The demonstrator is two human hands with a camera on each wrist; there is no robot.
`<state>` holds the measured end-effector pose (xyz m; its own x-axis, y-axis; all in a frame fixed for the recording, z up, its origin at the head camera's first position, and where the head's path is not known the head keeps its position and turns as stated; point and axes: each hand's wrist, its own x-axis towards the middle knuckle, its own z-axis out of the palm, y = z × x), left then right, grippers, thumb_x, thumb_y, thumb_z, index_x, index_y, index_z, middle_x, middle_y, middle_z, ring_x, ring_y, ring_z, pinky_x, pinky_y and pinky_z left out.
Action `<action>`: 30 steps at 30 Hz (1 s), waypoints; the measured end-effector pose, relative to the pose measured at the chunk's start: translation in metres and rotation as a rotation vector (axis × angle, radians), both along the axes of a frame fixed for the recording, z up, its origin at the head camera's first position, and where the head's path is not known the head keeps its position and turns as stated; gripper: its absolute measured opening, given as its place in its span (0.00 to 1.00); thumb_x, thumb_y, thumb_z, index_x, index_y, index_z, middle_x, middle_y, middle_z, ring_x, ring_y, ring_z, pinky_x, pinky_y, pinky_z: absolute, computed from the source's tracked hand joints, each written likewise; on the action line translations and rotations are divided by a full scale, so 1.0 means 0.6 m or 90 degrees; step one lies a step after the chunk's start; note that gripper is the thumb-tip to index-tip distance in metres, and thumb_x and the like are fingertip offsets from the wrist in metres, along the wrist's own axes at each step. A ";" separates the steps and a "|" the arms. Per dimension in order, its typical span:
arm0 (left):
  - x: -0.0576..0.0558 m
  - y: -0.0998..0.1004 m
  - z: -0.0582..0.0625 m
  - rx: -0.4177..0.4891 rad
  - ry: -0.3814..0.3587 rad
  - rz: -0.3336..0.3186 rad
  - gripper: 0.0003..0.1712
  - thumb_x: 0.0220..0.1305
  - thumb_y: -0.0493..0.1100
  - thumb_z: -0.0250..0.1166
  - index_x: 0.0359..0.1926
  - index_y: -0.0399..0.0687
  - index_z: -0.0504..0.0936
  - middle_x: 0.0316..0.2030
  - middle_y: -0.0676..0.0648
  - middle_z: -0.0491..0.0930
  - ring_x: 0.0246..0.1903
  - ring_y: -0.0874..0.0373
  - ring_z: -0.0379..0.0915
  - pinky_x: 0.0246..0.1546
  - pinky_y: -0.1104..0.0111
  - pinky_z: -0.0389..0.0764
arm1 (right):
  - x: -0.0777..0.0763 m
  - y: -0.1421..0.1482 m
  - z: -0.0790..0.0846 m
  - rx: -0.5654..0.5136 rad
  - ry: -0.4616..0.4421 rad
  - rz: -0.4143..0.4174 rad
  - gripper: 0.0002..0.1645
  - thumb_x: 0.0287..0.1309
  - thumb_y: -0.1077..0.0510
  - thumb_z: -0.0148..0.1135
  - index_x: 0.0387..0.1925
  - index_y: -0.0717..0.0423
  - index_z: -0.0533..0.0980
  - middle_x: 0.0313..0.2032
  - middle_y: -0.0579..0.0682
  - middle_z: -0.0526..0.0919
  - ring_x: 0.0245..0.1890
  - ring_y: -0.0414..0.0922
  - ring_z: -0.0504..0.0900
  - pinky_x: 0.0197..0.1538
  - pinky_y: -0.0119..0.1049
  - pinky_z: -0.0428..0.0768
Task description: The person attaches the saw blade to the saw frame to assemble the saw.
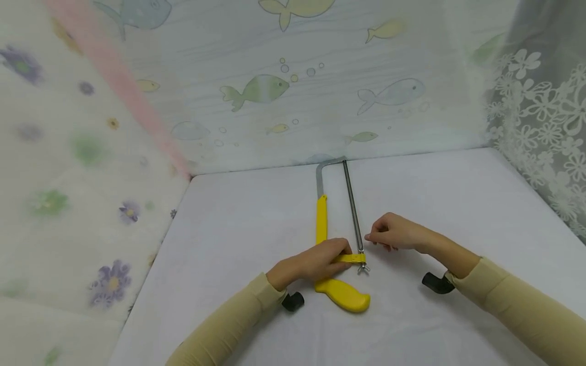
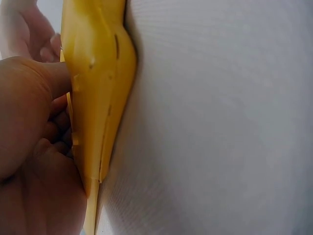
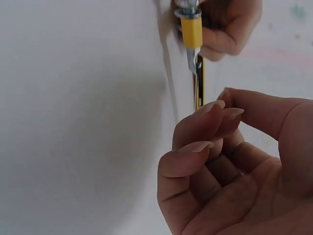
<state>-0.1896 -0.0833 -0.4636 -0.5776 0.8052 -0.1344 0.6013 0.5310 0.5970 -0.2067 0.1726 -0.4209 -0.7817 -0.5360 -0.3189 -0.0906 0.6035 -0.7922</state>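
Observation:
A hacksaw (image 1: 322, 218) with a yellow frame and handle (image 1: 350, 297) lies on the white cloth, its grey bow pointing away from me. The dark blade (image 1: 352, 203) runs along its right side down to a wing nut (image 1: 363, 268). My left hand (image 1: 320, 259) grips the yellow frame just ahead of the handle. In the left wrist view the thumb presses against the yellow body (image 2: 98, 88). My right hand (image 1: 398, 231) hovers just right of the blade's near end, fingers loosely curled. Nothing shows between its fingertips (image 3: 212, 107) in the right wrist view.
White cloth (image 1: 247, 218) covers the table. A fish-print curtain (image 1: 320, 112) hangs along the back edge, a flower-print sheet (image 1: 82, 203) at left and a lace curtain (image 1: 545, 112) at right. Dark wrist-worn pieces (image 1: 437, 283) sit under both forearms.

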 end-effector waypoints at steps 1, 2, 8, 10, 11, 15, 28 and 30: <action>0.000 0.001 -0.001 0.000 -0.001 -0.001 0.10 0.77 0.45 0.60 0.52 0.46 0.74 0.45 0.55 0.77 0.41 0.65 0.70 0.46 0.77 0.73 | 0.006 0.001 0.000 -0.004 -0.003 0.005 0.18 0.70 0.52 0.62 0.29 0.61 0.80 0.16 0.47 0.72 0.19 0.41 0.68 0.25 0.33 0.68; 0.000 0.001 -0.001 0.000 0.000 -0.002 0.10 0.76 0.44 0.60 0.52 0.46 0.74 0.44 0.55 0.76 0.41 0.65 0.70 0.46 0.77 0.73 | 0.012 0.002 -0.001 -0.010 -0.006 0.012 0.18 0.70 0.52 0.63 0.28 0.62 0.80 0.16 0.47 0.73 0.18 0.41 0.68 0.25 0.32 0.67; -0.001 0.003 -0.004 0.004 0.000 -0.004 0.09 0.76 0.44 0.60 0.52 0.46 0.74 0.44 0.55 0.76 0.40 0.65 0.70 0.45 0.78 0.73 | 0.043 0.009 -0.011 -0.050 -0.038 0.051 0.15 0.67 0.54 0.66 0.30 0.62 0.81 0.18 0.47 0.72 0.19 0.40 0.67 0.24 0.30 0.64; -0.001 0.003 -0.003 0.003 -0.002 -0.002 0.09 0.76 0.44 0.61 0.52 0.46 0.74 0.44 0.55 0.77 0.40 0.65 0.70 0.45 0.77 0.73 | 0.051 0.011 -0.016 -0.065 -0.050 0.060 0.14 0.66 0.54 0.67 0.30 0.61 0.82 0.18 0.47 0.72 0.19 0.39 0.66 0.23 0.30 0.63; 0.000 0.003 -0.003 0.002 -0.001 -0.002 0.10 0.76 0.44 0.61 0.52 0.46 0.74 0.44 0.55 0.77 0.40 0.65 0.70 0.45 0.77 0.73 | 0.054 0.011 -0.019 -0.072 -0.054 0.064 0.13 0.66 0.54 0.67 0.31 0.62 0.82 0.19 0.47 0.72 0.19 0.39 0.66 0.23 0.29 0.63; 0.000 0.002 -0.002 -0.001 0.000 0.001 0.10 0.76 0.44 0.61 0.52 0.47 0.74 0.45 0.55 0.77 0.41 0.65 0.70 0.46 0.77 0.73 | 0.061 0.012 -0.025 -0.092 -0.063 0.072 0.13 0.65 0.54 0.68 0.31 0.62 0.82 0.19 0.47 0.73 0.19 0.38 0.67 0.23 0.29 0.63; 0.001 0.000 -0.004 0.006 0.006 0.000 0.09 0.76 0.45 0.61 0.52 0.48 0.74 0.44 0.56 0.76 0.41 0.65 0.70 0.45 0.77 0.73 | 0.067 0.006 -0.038 -0.079 -0.037 0.080 0.06 0.64 0.59 0.66 0.33 0.58 0.84 0.22 0.47 0.78 0.20 0.39 0.71 0.24 0.29 0.69; 0.001 0.000 -0.004 0.006 0.005 0.001 0.10 0.76 0.45 0.61 0.52 0.48 0.74 0.45 0.55 0.77 0.41 0.65 0.70 0.46 0.77 0.73 | 0.069 0.003 -0.038 -0.079 -0.042 0.081 0.07 0.64 0.58 0.67 0.33 0.58 0.84 0.22 0.47 0.79 0.21 0.39 0.71 0.25 0.29 0.70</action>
